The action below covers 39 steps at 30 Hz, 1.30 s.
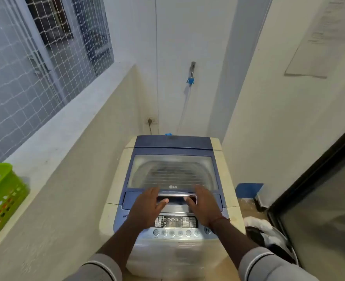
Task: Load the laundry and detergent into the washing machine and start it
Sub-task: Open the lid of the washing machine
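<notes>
A: What sits in the lower middle of the frame?

B: A cream and blue top-loading washing machine (172,191), its clear-windowed blue lid (172,173) shut flat. Through the window you can see the ribbed steel drum, though not whether anything lies in it.

A: And the hands?

B: Both are spread flat over the front edge of that lid. The left hand (147,207) lies left of centre, the right hand (203,205) right of centre — fingers apart and stretched out, closed on nothing. The thumbs point inward at the chrome recessed lid handle (176,197); whether they touch it, I cannot tell.

A: The controls?

B: A grey button panel with a dark display (176,225) runs just below the wrists, nearer the bottom of the frame.

A: Any laundry?

B: At the lower right, on the floor beside the machine, a heap of white and black cloth (262,232) — its container is too dark to make out. I see no detergent.

A: What else?

B: A lime-green slotted plastic basket (1,199) rests on the ledge at the left edge. Upper middle, a metal wall tap with a blue hose fitting (191,75) feeds a clear hose down behind the machine, and a wall socket with a dark plug (151,120) sits just above the machine's back left corner.
</notes>
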### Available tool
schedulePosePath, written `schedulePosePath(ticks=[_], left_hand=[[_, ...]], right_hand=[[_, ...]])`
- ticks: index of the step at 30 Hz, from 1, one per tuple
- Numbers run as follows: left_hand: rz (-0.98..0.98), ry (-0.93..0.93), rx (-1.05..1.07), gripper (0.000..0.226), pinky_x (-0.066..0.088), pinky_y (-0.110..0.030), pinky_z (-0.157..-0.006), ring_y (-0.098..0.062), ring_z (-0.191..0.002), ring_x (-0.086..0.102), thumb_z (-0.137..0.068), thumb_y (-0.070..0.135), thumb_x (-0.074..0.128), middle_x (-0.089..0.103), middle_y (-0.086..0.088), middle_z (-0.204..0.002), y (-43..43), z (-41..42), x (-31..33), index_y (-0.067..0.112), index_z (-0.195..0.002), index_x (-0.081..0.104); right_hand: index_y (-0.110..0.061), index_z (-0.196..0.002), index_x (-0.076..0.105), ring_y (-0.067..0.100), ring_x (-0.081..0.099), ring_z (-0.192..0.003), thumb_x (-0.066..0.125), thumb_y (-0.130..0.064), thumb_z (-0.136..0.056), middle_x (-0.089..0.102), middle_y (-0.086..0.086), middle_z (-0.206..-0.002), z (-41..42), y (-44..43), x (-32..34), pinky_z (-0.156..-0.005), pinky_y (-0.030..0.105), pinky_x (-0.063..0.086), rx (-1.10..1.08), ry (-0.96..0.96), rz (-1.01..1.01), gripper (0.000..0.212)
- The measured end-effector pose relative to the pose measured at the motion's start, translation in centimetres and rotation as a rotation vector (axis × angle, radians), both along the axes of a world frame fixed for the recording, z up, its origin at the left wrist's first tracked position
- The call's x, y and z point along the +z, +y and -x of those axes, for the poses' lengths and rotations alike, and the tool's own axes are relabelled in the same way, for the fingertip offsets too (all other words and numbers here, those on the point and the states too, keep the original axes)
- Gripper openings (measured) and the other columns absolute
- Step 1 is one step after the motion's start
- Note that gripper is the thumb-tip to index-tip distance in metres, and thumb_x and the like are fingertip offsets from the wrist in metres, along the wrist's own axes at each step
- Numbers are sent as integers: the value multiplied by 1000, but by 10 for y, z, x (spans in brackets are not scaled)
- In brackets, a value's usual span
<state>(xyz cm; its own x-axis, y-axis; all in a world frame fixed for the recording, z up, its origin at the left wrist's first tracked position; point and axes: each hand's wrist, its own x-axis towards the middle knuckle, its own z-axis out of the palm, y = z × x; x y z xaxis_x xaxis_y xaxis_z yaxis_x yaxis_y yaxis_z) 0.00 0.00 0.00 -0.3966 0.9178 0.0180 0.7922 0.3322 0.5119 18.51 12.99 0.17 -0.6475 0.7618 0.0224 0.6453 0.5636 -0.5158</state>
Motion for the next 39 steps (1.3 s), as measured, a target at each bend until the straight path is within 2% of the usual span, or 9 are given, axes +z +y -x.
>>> schedulePosePath(ticks=[2,5,7,10,18,21,26,36,39], left_hand=[[28,-27,-29,62,44,-35,-94,-17,-112,53,-89,63,36,58,0,-124,-4,1,-11,21,-134,46],[93,15,-110,45,42,-34,-86,-16,-103,53,-90,54,43,59,4,-112,-8,-1,-24,25,-122,52],[94,84,-159,33,38,-30,-79,-13,-91,49,-89,51,44,57,6,-101,-6,-2,-24,25,-108,54],[119,125,-192,32,39,-30,-82,-11,-88,47,-92,46,44,58,5,-100,-1,-2,-26,22,-109,55],[251,298,-158,28,40,-33,-81,-20,-90,53,-93,43,43,58,-2,-99,19,-13,-34,19,-102,54],[308,292,-118,32,39,-34,-86,-20,-94,53,-90,49,46,58,-1,-100,25,-14,-34,20,-100,56],[357,248,-112,36,38,-36,-90,-20,-96,52,-86,52,49,59,-1,-100,34,-11,-26,18,-96,56],[204,206,-186,28,34,-30,-78,-13,-78,44,-87,53,48,50,9,-78,33,6,16,26,-79,49],[122,208,-213,27,35,-30,-80,-10,-77,43,-91,52,42,48,12,-77,37,14,41,30,-77,45]], right_hand=[[-28,-104,55,17,53,-91,46,-53,-89,60,-5,-97,2,-4,-11,-83,35,45,19,9,26,31],[-22,-107,64,19,56,-93,52,-46,-88,65,-1,-99,4,-13,-18,-83,33,41,67,-78,55,33],[-19,-96,66,21,57,-87,55,-44,-86,66,1,-91,6,-14,-19,-75,29,35,92,-126,3,29],[-19,-81,59,21,53,-78,53,-48,-85,61,1,-81,9,-14,-17,-72,29,29,152,-217,-56,30],[-17,-108,58,27,53,-97,47,-47,-86,60,6,-103,20,-6,-28,-90,39,37,250,-361,-86,38],[-17,-105,58,26,51,-97,33,-56,-80,59,5,-102,21,-4,-31,-92,38,35,257,-376,-72,52],[-16,-95,61,25,55,-96,55,-49,-83,63,5,-99,29,8,-27,-88,36,36,267,-399,-53,36],[-24,-86,55,21,51,-85,51,-46,-90,62,0,-90,27,20,6,-94,40,37,319,-260,-113,23],[-28,-88,50,20,50,-92,46,-46,-89,54,-6,-90,25,28,32,-99,40,32,312,-189,-107,18]])
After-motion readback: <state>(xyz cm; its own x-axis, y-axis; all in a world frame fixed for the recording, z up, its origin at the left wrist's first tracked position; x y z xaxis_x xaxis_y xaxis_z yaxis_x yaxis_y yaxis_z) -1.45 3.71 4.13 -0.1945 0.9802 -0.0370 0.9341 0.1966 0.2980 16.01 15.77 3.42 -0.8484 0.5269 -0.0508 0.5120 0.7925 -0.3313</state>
